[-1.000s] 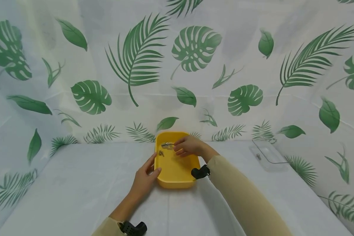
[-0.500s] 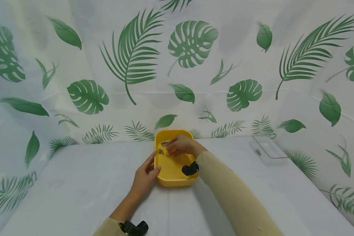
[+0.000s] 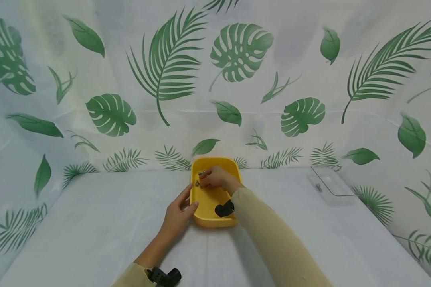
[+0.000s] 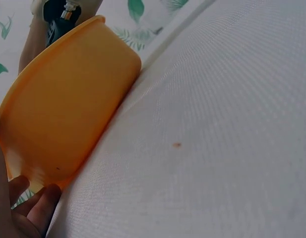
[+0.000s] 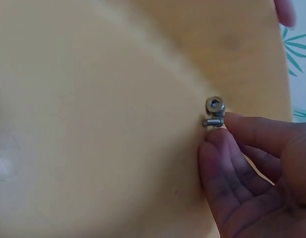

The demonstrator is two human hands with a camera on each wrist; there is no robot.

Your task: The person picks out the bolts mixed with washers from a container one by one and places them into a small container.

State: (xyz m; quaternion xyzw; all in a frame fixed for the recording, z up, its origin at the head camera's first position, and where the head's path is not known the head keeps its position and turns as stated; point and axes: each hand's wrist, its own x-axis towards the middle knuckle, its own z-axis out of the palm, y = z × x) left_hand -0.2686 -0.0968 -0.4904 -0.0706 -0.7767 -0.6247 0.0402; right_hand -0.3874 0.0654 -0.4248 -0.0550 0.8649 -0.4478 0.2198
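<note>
screws (image 5: pixel 216 111) sit at the right hand (image 3: pixel 217 177)'s fingertips; whether pinched, i cannot tell. left hand (image 3: pixel 178 215) grips the yellow tray (image 3: pixel 207 205).

White backdrop (image 3: pixel 194 123) with green leaf prints (image 3: pixel 111 113) is rising along 3 edges of white-covered bench (image 3: pixel 93 223); soft light is falling.

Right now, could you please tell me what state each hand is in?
Left hand: holding the yellow tray by its side.
Right hand: partly closed at the small screws; whether it grips one cannot be told.
</note>
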